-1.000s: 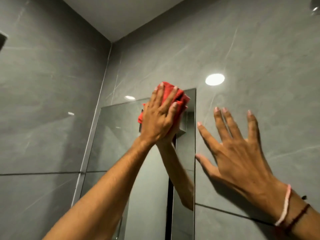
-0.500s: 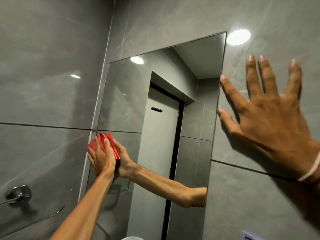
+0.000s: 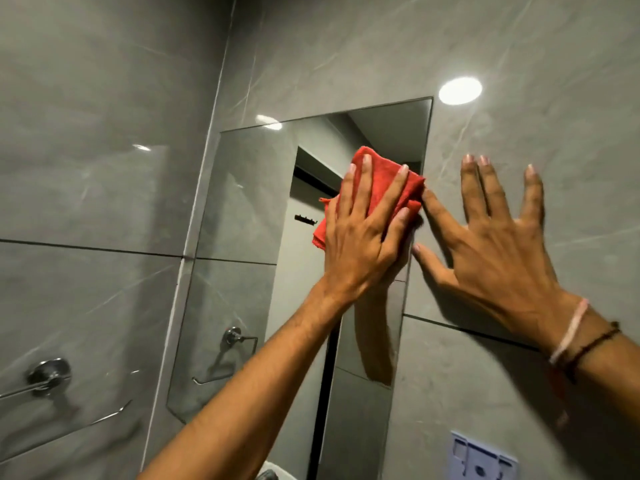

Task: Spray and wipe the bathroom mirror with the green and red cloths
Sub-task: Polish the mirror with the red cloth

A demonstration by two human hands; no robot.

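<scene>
Your left hand lies flat with fingers spread over the red cloth, pressing it against the mirror rather than gripping it in a fist. The cloth is folded into a thick pad, bright red with a soft, napped look; one corner pokes up above your fingertips and a loose hemmed edge hangs down to the left of your palm. It sits in the upper right part of the glass, right against the mirror's right-hand edge.

Your right hand is open and empty, fingers splayed, palm planted on the grey wall tile just beside the mirror; its index fingertip nearly meets the cloth. Two thin bands circle that wrist, one pale and one dark.

The mirror is frameless and reflects a door, a small hook and grey tiles. A round glare of light shows on the tile above its right corner. At lower left a chrome towel rail is fixed to the side wall.
</scene>
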